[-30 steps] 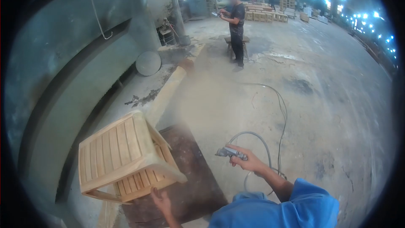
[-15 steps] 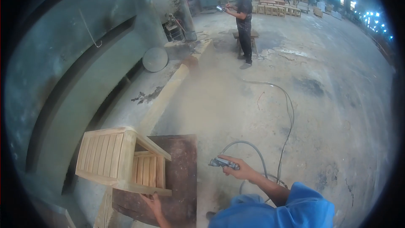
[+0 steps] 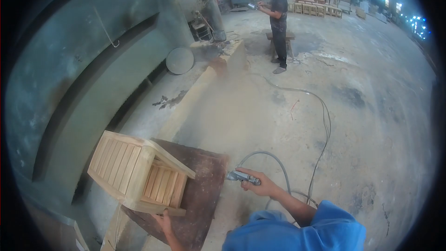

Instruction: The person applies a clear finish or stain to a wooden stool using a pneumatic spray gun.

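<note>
A slatted pale wooden stool (image 3: 121,169) lies on its side upon a dark reddish-brown board (image 3: 204,197) at lower left. My left hand (image 3: 163,223) is closed around the stool's lower front edge, its fingertips partly hidden beneath the wood. To the right of the board, my right hand (image 3: 262,186) grips a metal spray gun (image 3: 245,176) whose nozzle points left toward the stool. A grey hose (image 3: 278,160) loops beside the gun and trails back past my forearm.
Another person (image 3: 279,23) stands farther off, holding a similar metal tool near a small wooden bench (image 3: 289,36). Cables (image 3: 325,135) run across the concrete floor. A greenish wall (image 3: 79,93) and round disc (image 3: 180,61) are at left. Several wooden pieces (image 3: 316,8) stand behind.
The stool and the board have turned clockwise as seen from above, with my left hand on the stool. My right hand and spray gun have shifted slightly left. The camera view has shifted a little.
</note>
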Motion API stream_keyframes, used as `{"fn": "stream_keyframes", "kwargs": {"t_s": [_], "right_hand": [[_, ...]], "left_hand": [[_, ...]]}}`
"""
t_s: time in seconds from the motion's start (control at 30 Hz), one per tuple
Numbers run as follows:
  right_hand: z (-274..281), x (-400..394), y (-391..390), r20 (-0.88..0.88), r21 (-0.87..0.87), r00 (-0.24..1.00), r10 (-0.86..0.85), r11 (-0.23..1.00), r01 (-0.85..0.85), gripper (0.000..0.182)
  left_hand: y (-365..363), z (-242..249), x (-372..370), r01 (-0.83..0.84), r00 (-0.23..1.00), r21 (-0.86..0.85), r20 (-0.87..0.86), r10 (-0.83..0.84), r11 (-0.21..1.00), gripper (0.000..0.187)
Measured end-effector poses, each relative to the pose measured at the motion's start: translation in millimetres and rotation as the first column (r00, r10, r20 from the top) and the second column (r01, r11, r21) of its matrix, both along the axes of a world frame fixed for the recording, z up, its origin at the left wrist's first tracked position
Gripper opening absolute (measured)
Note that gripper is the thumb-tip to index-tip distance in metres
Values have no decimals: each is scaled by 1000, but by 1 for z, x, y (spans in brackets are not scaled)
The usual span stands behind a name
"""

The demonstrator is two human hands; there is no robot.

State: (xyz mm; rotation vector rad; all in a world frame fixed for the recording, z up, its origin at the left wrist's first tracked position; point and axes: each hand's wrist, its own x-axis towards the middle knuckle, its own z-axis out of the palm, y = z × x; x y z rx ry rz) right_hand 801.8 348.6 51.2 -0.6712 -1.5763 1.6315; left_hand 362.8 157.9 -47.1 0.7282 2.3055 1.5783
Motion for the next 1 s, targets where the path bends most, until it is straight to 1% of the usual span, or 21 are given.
{"fn": "stream_keyframes", "kwargs": {"t_s": [0.03,0.1,0.3,0.43,0.5,0.6,0.63,0.7,0.8,0.87,0.93,1.0], "right_hand": [[-1,-1,-1,-3,-11,1000,-1,1000,1,53],[-4,-1,-1,-8,-27,1000,-2,1000,1,53],[1,2,-2,31,-30,999,-19,999,20,53],[-1,6,-2,45,-23,999,-22,999,23,53],[-2,8,-3,55,-25,998,-26,999,27,53],[2,9,-3,70,-27,997,-38,999,40,53],[5,10,-4,67,-30,997,-43,999,45,53],[5,10,-5,62,-32,997,-48,998,50,53],[0,12,-4,60,-25,997,-51,998,52,53],[0,14,-4,62,-20,997,-53,998,54,53],[-1,14,-4,80,-29,996,-51,998,54,53],[-2,14,-5,93,-33,994,-51,998,54,53]], "left_hand": [[0,2,1,-12,1000,2,11,12,1000,94],[3,22,14,-37,999,4,33,37,999,93],[3,21,4,-49,999,9,18,49,999,92],[1,3,-12,-78,997,28,32,77,997,90],[0,4,-9,-83,995,58,57,80,995,89],[-4,-31,-43,-81,996,45,-45,83,996,87],[-6,-40,-48,-74,997,56,-30,76,996,87],[-7,-39,-46,-63,998,80,-3,64,995,86],[-6,-27,-30,-92,996,7,-20,92,996,86],[-11,-51,-45,-77,996,-9,-40,76,997,86],[-13,-66,-54,-71,996,-13,-55,71,997,86],[-13,-63,-44,-77,995,-8,-64,76,997,86]]}}
